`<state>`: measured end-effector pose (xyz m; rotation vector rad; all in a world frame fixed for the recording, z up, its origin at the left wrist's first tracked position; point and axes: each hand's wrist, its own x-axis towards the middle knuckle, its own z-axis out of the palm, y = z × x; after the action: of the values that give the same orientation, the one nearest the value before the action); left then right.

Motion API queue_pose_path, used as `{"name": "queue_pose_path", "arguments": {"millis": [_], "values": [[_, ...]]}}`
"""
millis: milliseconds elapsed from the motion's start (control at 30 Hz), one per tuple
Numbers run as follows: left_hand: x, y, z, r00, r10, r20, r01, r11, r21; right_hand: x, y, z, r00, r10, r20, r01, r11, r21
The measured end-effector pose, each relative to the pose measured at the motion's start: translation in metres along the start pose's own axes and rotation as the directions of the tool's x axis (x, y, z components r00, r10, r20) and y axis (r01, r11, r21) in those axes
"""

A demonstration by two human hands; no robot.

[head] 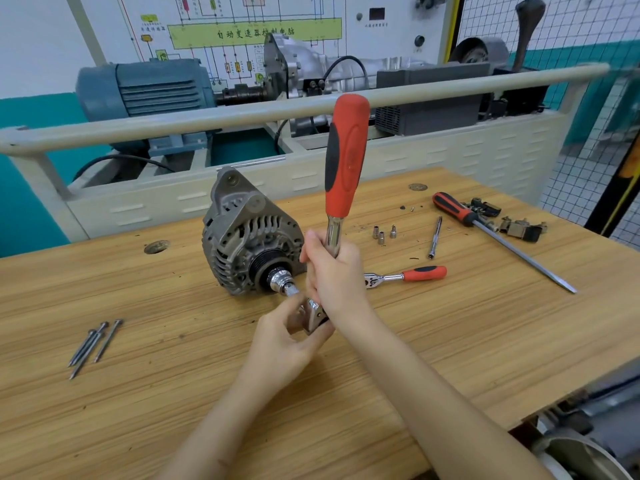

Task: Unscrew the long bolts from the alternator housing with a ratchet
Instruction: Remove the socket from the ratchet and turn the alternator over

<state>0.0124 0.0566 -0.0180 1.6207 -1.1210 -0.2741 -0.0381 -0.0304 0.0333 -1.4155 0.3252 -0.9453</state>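
Grey cast alternator (247, 233) | step, judged: long steel bolts (93, 344) already out, pulley nut socketed | right hand (334, 271) grips red-handled ratchet (341, 181) shank; left hand (287, 336) pinches its head | next: steady the housing, swing the handle.

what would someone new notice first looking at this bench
The big red-handled ratchet standing upright mid-frame, its steel shank gripped by the right hand, with the left hand at its head. Just behind sits the grey alternator, a socket on its pulley. Three long bolts lie loose at the table's left.
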Motion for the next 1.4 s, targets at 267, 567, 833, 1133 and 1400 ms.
{"name": "queue_pose_path", "arguments": {"millis": [267, 567, 833, 1133, 1400], "values": [[-0.001, -0.002, -0.009, 0.998, 0.029, 0.053, -0.032, 0.998, 0.057, -0.001, 0.003, 0.008, 1.000, 0.019, -0.010, -0.019, 0.999, 0.042], [0.003, 0.006, -0.024, 0.975, 0.152, 0.160, -0.207, 0.879, 0.430, 0.004, 0.005, 0.008, 0.999, 0.036, -0.040, -0.035, 0.999, 0.034], [-0.004, 0.002, -0.016, 0.982, 0.178, 0.069, -0.189, 0.863, 0.468, 0.000, 0.004, 0.010, 0.996, 0.073, -0.059, -0.072, 0.997, 0.027], [-0.002, 0.001, -0.017, 0.981, 0.170, 0.094, -0.194, 0.839, 0.509, -0.004, 0.002, 0.013, 0.998, 0.042, -0.042, -0.041, 0.999, 0.036], [-0.003, -0.004, -0.015, 0.985, 0.144, 0.090, -0.170, 0.819, 0.548, -0.006, 0.002, 0.012, 0.999, 0.025, -0.046, -0.025, 1.000, 0.007]]}}
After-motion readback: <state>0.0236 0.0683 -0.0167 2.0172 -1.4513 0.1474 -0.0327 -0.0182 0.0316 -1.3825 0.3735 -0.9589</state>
